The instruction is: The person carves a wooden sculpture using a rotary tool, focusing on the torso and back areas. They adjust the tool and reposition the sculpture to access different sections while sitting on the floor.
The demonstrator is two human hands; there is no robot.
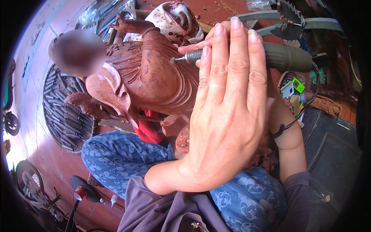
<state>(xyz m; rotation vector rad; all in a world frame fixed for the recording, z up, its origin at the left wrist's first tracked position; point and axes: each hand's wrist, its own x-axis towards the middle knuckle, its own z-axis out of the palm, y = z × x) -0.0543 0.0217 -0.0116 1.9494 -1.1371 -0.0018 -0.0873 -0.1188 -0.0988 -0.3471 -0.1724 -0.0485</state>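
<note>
A reddish-brown carved wooden figure (148, 65) with draped folds lies across my lap, its head end to the left and blurred. In front of it, my left hand (232, 116) is raised with its back up, fingers stretched out and lying over a dark green rotary tool (288, 57). The tool's small round bit (173, 60) is at the carved folds; whether it touches them I cannot tell. Most of my right hand (190, 48) is hidden behind the left; it appears closed around the tool, one finger reaching to the wood. A braided black cord (309, 101) hangs from the tool's rear.
On the left, a round basket (49, 116) holds many dark rod-like pieces. A white cloth (170, 21) lies beyond the figure. Metal strips (324, 24) cross the upper right. Small boxes and a green gadget (298, 85) sit right, beside a dark panel (328, 154). A lamp (80, 192) stands lower left.
</note>
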